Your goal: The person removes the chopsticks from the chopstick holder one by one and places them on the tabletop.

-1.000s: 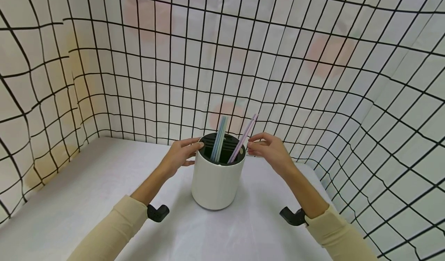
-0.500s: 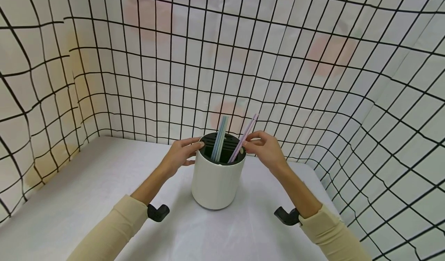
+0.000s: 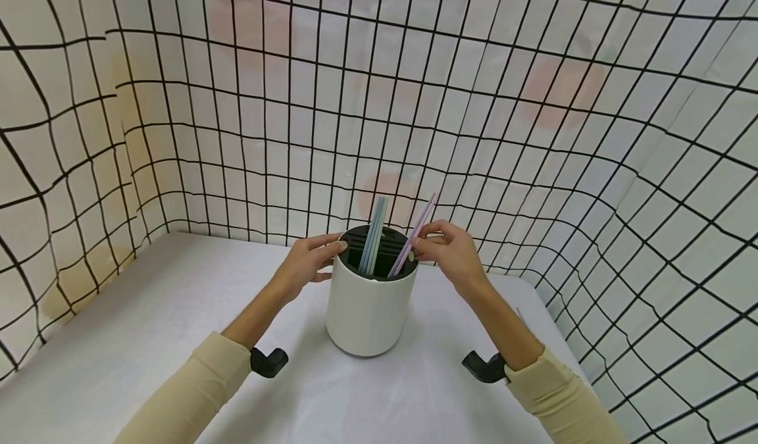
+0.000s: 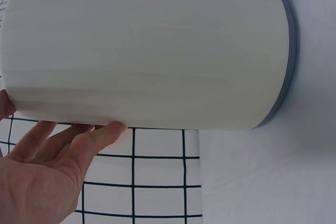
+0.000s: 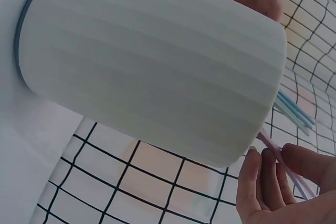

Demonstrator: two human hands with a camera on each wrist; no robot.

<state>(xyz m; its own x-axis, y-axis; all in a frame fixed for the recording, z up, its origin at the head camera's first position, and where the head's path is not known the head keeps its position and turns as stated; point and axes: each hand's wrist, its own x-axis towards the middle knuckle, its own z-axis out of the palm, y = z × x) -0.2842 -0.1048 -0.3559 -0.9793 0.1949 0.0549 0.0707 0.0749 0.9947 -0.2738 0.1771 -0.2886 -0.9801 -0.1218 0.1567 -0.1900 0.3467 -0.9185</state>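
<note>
A white cylindrical utensil holder (image 3: 368, 319) with a black slotted top (image 3: 358, 239) stands upright on the table. Several blue and green chopsticks (image 3: 374, 237) lean in its open compartment. Purple chopsticks (image 3: 419, 227) slant out at the right side of the same compartment. My left hand (image 3: 303, 263) grips the holder's left rim, thumb on top and fingers against the outer wall. At the right rim, my right hand (image 3: 453, 256) pinches the purple chopsticks (image 5: 270, 142) between thumb and fingers. Their lower ends are hidden inside the holder.
A white cloth covers the table (image 3: 189, 286). Black grid mesh panels (image 3: 355, 102) enclose the back and both sides, with pale sheeting behind. A black wrist mount (image 3: 269, 363) sits at the left cuff, and another (image 3: 484, 368) at the right.
My right hand has moved slightly left from just beside the rim and has taken hold of the purple chopsticks. The left hand and the holder have stayed in place.
</note>
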